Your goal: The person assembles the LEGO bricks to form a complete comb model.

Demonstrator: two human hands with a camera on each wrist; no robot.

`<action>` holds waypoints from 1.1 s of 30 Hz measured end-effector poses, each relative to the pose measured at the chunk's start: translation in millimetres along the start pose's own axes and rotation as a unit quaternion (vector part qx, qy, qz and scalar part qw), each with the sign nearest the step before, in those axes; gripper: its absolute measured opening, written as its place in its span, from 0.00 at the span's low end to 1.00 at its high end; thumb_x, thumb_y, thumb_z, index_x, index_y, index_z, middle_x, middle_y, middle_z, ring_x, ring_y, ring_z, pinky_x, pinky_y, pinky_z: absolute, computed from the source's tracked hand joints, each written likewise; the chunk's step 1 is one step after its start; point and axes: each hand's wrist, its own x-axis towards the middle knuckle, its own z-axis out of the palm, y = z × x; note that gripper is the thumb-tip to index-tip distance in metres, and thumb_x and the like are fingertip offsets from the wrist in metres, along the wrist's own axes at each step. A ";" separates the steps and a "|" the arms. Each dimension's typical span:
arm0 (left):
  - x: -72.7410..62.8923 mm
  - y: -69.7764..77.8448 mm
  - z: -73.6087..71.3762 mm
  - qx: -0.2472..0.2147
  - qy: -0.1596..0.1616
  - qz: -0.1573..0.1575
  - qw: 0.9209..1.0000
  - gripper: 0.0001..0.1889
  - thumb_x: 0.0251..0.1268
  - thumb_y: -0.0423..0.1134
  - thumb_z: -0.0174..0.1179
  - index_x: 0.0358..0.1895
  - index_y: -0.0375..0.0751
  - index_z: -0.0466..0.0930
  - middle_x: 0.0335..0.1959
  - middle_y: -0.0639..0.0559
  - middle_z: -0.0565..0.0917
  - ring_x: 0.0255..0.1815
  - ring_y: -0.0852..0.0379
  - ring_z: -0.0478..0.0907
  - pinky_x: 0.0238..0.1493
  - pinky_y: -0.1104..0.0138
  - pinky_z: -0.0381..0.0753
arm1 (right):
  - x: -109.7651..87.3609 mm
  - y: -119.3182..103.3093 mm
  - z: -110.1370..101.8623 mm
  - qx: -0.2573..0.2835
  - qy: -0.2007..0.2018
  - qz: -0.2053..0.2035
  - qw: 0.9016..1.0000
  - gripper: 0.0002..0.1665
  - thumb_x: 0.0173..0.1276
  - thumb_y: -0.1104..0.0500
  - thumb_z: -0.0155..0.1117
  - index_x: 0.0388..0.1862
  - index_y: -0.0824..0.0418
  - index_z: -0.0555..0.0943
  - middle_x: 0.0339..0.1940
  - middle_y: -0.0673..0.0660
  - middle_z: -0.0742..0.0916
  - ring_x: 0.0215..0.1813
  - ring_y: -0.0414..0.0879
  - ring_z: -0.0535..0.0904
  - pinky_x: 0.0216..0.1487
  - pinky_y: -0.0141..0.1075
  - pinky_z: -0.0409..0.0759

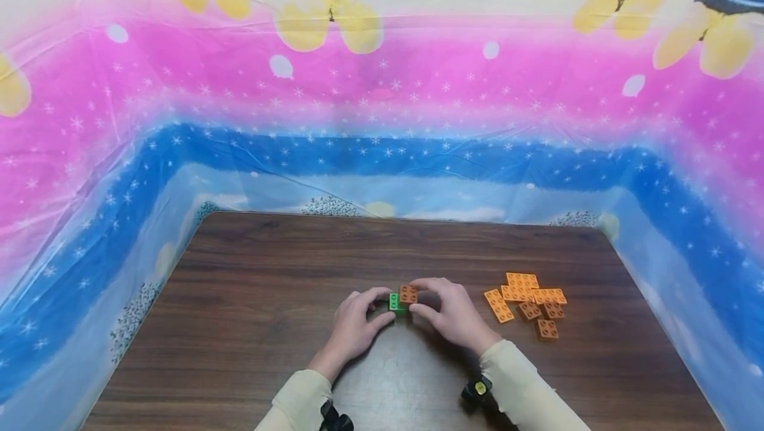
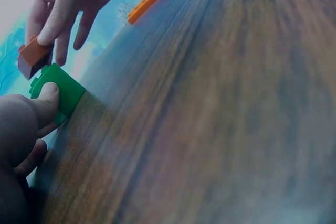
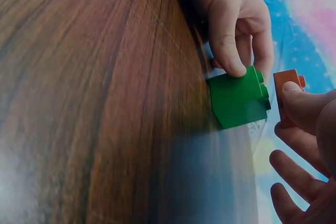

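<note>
Near the middle of the table, my left hand [image 1: 355,323] grips a green toy building brick [image 1: 394,302] between thumb and fingers. In the right wrist view the green brick [image 3: 239,98] stands on the tabletop, its studs facing up and away from the wood. My right hand [image 1: 452,317] pinches a smaller brown-orange brick [image 1: 408,294] just over the green one. A narrow gap separates this small brick [image 3: 286,77] from the green studs in the right wrist view. The other right-hand fingers are spread loosely.
To the right of my right hand lie several loose bricks: flat orange ones [image 1: 498,305] and small brown ones [image 1: 547,329]. They sit close together on the dark wooden table [image 1: 268,252]. A patterned cloth [image 1: 382,152] hangs behind and along the table's sides.
</note>
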 end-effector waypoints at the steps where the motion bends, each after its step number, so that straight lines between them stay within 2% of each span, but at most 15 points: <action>1: 0.1 -0.1 0.0 0.000 -0.001 -0.001 1.000 0.19 0.65 0.47 0.75 0.59 0.57 0.85 0.47 0.63 0.87 0.40 0.64 0.74 0.41 0.66 0.72 | 0.6 -0.7 0.9 0.001 -0.002 -0.001 1.000 0.25 0.69 0.53 0.77 0.64 0.51 0.84 0.58 0.50 0.88 0.61 0.47 0.84 0.61 0.53 0.82; 16: -1.2 1.5 -1.3 0.004 0.006 0.008 1.000 0.20 0.65 0.47 0.75 0.59 0.55 0.86 0.42 0.61 0.86 0.40 0.63 0.75 0.40 0.66 0.71 | 4.1 -1.6 12.7 0.009 0.000 -0.012 1.000 0.24 0.69 0.54 0.77 0.63 0.49 0.85 0.56 0.48 0.89 0.59 0.46 0.85 0.59 0.51 0.83; 23: -1.5 0.8 -1.0 0.003 0.004 0.003 1.000 0.20 0.65 0.47 0.75 0.59 0.56 0.86 0.42 0.62 0.87 0.41 0.63 0.76 0.41 0.67 0.72 | 4.5 -1.0 15.2 0.008 -0.001 -0.017 1.000 0.24 0.69 0.54 0.77 0.63 0.53 0.85 0.55 0.49 0.89 0.58 0.46 0.86 0.58 0.50 0.84; 29: -0.9 0.8 -0.8 0.007 0.005 0.003 1.000 0.20 0.65 0.47 0.75 0.60 0.55 0.86 0.42 0.62 0.86 0.40 0.63 0.75 0.40 0.66 0.72 | 6.7 -2.1 14.9 0.006 -0.003 -0.029 1.000 0.23 0.70 0.54 0.76 0.63 0.53 0.85 0.54 0.48 0.89 0.56 0.45 0.85 0.57 0.49 0.84; 33: -0.4 1.0 -0.7 0.004 0.006 0.004 1.000 0.20 0.65 0.47 0.75 0.59 0.55 0.86 0.42 0.62 0.86 0.39 0.63 0.75 0.39 0.66 0.71 | 8.4 -3.2 13.8 -0.001 -0.009 -0.037 0.999 0.24 0.70 0.54 0.76 0.64 0.57 0.85 0.54 0.50 0.89 0.57 0.47 0.86 0.57 0.49 0.84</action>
